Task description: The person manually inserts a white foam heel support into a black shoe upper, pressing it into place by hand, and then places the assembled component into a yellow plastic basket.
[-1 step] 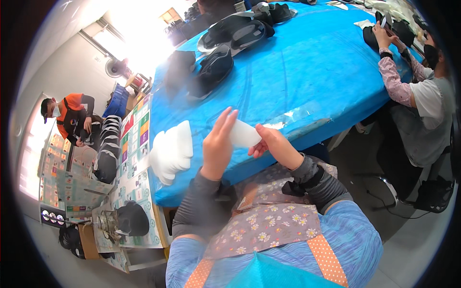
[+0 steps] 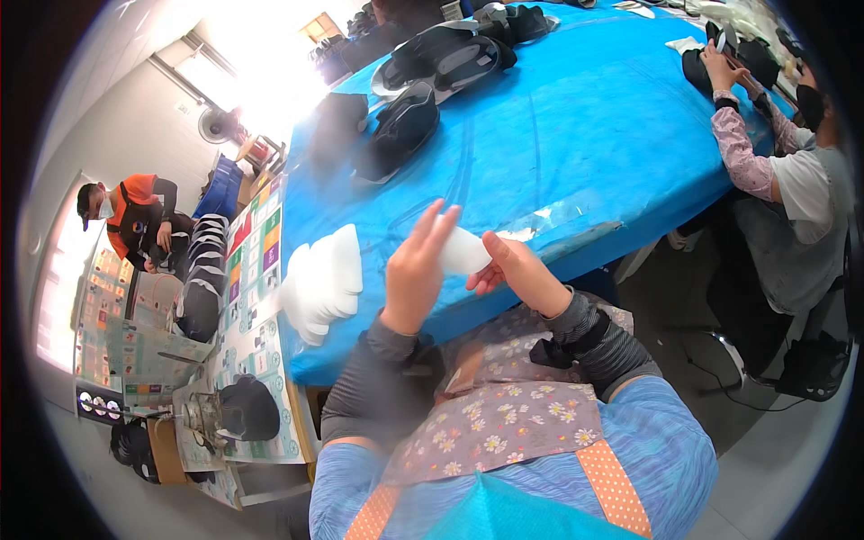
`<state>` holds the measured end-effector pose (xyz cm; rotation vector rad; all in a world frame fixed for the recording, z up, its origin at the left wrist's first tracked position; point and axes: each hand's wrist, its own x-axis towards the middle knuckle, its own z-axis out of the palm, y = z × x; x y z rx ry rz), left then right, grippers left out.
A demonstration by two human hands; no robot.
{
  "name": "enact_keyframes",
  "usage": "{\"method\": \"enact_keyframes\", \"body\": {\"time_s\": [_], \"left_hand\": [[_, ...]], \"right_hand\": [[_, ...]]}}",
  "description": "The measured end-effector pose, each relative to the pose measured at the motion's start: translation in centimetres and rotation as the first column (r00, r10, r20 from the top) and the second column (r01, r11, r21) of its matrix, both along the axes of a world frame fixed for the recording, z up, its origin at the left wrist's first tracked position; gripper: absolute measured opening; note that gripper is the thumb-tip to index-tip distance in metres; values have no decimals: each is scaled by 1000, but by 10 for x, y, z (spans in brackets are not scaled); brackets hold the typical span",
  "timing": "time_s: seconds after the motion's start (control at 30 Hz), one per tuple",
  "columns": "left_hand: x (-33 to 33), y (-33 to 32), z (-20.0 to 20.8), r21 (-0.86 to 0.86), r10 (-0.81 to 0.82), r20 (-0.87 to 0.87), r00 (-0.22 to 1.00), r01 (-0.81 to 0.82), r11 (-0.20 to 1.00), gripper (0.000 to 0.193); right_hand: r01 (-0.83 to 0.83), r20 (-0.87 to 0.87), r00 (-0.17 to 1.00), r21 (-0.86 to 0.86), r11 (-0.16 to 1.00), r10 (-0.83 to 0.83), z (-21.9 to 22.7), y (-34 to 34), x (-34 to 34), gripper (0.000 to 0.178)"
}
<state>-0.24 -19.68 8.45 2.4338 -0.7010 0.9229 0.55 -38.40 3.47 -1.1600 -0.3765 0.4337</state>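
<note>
A thin white curved pad point(image 2: 467, 251) is held over the near edge of the blue-covered table point(image 2: 567, 153). My right hand point(image 2: 529, 277) pinches its right end, thumb on top and fingers curled below. Against the pad's left side lies my left hand point(image 2: 414, 277), its fingers stretched out and slightly apart; its thumb is hidden. To the left of that hand, a fanned pile of similar white pads point(image 2: 324, 281) rests on the table.
Black caps point(image 2: 398, 133) lie farther back on the table. At left, a side table point(image 2: 256, 351) carries a row of caps point(image 2: 200, 292) and a sewing machine point(image 2: 205, 421). One person point(image 2: 139, 220) stands behind it; another point(image 2: 783, 189) sits at right, handling a black item.
My left hand has shifted slightly to the right, and its fingers cover more of the white pad. My right hand has hardly moved.
</note>
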Motion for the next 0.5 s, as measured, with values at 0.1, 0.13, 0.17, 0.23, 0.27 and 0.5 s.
{"method": "enact_keyframes", "body": {"time_s": [0.1, 0.13, 0.17, 0.23, 0.27, 0.5], "left_hand": [[0, -17, -1, 226, -53, 31, 998, 45, 973, 54], [0, -22, 0, 248, -70, 52, 996, 55, 967, 52], [2, -26, 0, 271, -87, 70, 994, 65, 961, 50], [10, -30, 0, 268, -83, 62, 995, 64, 961, 51], [15, -31, 2, 278, -112, 77, 991, 86, 957, 51], [25, -56, 18, 323, -208, 51, 977, 180, 929, 46]], "right_hand": [[19, 8, 1000, -93, 995, -19, 0, -9, 8, 62], [54, -9, 998, -111, 992, -56, 1, -11, 10, 63], [88, -27, 995, -129, 988, -92, -1, -13, 13, 64], [88, -32, 995, -144, 986, -93, -7, -16, 18, 63], [110, -4, 994, -138, 984, -111, -8, -17, 20, 62], [112, 43, 993, -71, 991, -109, -11, -39, 31, 64]]}}
